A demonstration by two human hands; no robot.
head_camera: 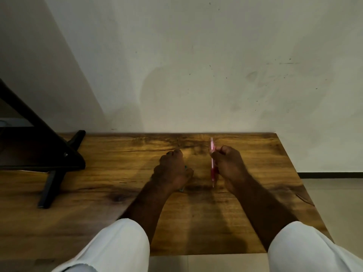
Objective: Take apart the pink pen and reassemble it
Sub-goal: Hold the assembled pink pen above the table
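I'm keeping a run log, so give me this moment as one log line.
right hand: holds pink pen, tip toward person | left hand: closed on greenish item, unclear | pen: looks whole | surface: wooden table

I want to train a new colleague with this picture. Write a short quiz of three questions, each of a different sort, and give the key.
1. True or false: the pink pen lies flat on the table.
2. Which hand holds the pink pen? A) left B) right
3. Fill in: a small ____ item shows under the left hand.

Key: 1 false, the right hand holds it up, tip down. 2 B. 3 green; what it is cannot be told.
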